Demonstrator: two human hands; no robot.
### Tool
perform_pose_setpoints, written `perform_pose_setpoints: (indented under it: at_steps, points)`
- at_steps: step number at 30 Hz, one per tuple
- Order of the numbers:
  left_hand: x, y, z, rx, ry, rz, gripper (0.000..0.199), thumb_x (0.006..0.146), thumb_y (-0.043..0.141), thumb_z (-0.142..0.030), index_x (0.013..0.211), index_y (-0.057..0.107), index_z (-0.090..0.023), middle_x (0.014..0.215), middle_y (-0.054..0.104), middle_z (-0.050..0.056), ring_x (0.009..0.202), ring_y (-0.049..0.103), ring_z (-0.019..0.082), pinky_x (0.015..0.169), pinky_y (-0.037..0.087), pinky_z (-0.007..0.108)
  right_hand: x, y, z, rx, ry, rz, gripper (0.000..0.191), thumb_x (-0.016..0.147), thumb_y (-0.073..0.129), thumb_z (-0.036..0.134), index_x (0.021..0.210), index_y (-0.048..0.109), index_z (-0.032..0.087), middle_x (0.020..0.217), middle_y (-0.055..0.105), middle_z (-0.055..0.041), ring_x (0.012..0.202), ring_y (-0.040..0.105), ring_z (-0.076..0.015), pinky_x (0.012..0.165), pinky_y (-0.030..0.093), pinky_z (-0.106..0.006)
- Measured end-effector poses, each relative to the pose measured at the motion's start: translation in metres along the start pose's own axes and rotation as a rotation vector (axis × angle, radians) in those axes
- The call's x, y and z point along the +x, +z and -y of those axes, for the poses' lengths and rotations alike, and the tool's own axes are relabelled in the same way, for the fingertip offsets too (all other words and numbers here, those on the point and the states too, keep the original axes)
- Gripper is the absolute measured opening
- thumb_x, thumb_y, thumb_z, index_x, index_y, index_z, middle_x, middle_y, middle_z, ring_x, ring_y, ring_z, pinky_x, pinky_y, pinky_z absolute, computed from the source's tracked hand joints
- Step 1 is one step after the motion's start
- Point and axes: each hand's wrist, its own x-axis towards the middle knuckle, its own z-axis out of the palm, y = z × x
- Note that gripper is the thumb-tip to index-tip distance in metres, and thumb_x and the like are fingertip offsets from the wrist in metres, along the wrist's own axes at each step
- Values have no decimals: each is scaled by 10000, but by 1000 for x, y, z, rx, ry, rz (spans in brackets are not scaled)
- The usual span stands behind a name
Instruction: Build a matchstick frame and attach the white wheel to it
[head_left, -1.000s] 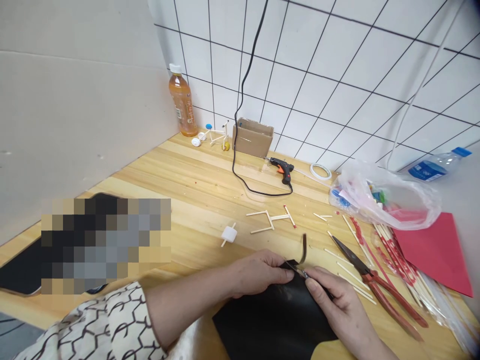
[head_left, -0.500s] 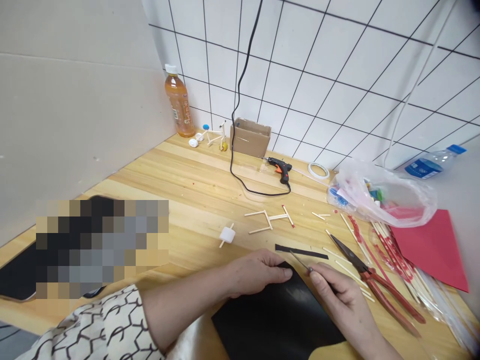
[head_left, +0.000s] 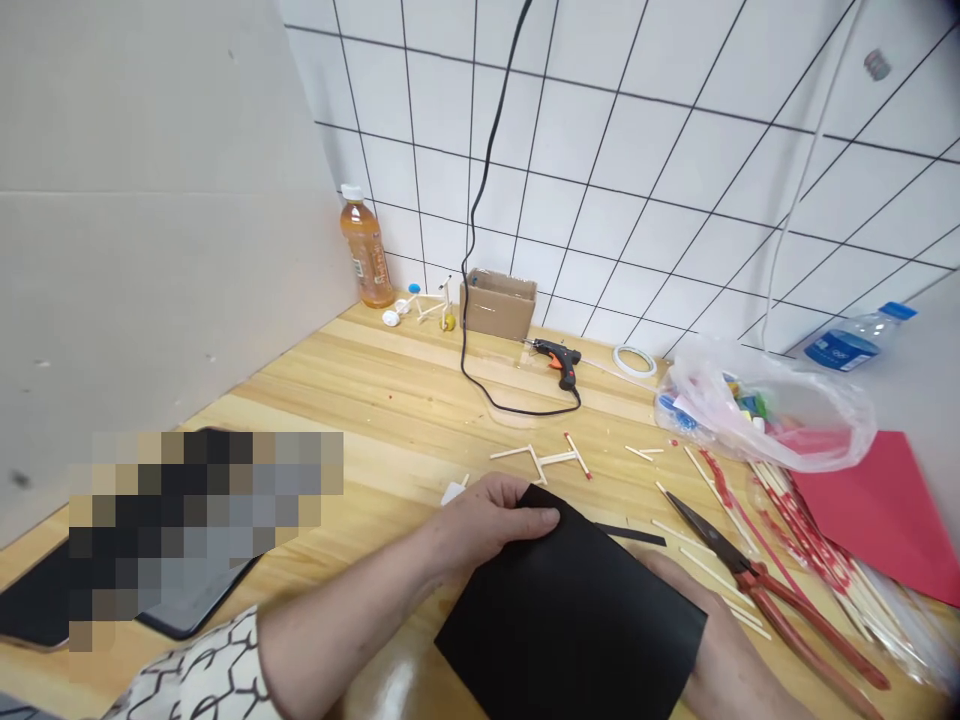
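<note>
The black sheet (head_left: 574, 610) is at the near middle of the scene, tilted, with one corner toward the far side and its broad face showing. The left hand (head_left: 487, 525) pinches it close to that far corner: the thumb lies flat across the face, pointing right, and the other fingers go behind the edge, so the corner sticks out just beyond the grip. The right hand (head_left: 716, 625) is at the sheet's right corner, partly behind it; its fingertips are hidden, so I cannot tell whether they are closed on the sheet or on anything else.

Just beyond the sheet's far right edge, a narrow black strip (head_left: 637, 535) lies on the wooden table (head_left: 337, 390), its left end hidden by the sheet. To the right of the strip are loose pale sticks and red-handled pliers (head_left: 750, 578) with their tips pointing far and left. Farther than the left hand lies a frame of joined sticks (head_left: 551, 460); a white piece (head_left: 453, 493) shows partly behind that hand. Farther back are a glue gun (head_left: 561, 362) and a cardboard box (head_left: 499, 308).
</note>
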Motion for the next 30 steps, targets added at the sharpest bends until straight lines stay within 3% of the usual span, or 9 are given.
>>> perform_pose_setpoints:
  at_steps: [5,8,11,14,16,20,24,30]
  points:
    - [3,2,3,-53,44,-86,311,573,793,-349,732,718,-94,651,691,60,553,604,108,548,442,186,-7,-10,2,-16,-66,140,363,778,564,244,1133,636,254,1125,658,-83,1070,589,-281,910,486,-378]
    - [5,2,5,-88,111,-124,312,605,776,-359,758,712,-95,668,695,64,577,609,114,576,449,197,-16,-19,1,86,42,140,416,789,574,245,1204,596,231,1198,624,-104,1114,566,-288,955,447,-405]
    - [6,3,6,-113,190,-143,308,660,740,-371,812,709,-106,733,708,76,672,634,142,652,464,223,-17,-20,8,356,142,125,490,782,610,310,1262,545,235,1221,610,-107,1107,571,-290,921,470,-394]
    - [6,5,8,-118,226,-155,281,689,718,-373,813,710,-121,768,712,72,709,637,155,695,467,244,-9,-11,18,544,216,157,355,818,564,371,1146,633,253,1116,668,-81,1021,614,-272,886,488,-394]
    - [6,6,9,-107,248,-164,259,701,708,-367,805,713,-130,780,713,66,710,634,155,712,466,253,-3,-5,20,660,287,158,310,846,511,422,995,696,223,943,714,-69,885,653,-245,803,525,-366]
    - [7,4,10,-21,287,-160,260,740,668,-368,847,716,-136,819,710,70,761,629,167,744,455,267,0,-4,6,733,453,3,368,767,582,517,745,688,165,657,670,-35,624,627,-189,592,526,-294]
    - [9,0,11,74,259,-165,308,757,634,-410,877,710,-137,816,700,74,735,616,170,663,451,261,-1,-16,-6,795,537,-50,356,737,624,510,667,640,161,626,642,-27,592,602,-165,579,493,-266]
    - [12,-3,13,109,256,-165,344,767,606,-453,775,690,-120,743,685,76,651,594,149,608,437,246,2,-19,-2,881,611,-174,330,692,677,494,648,635,169,574,637,-3,518,574,-138,522,452,-239]
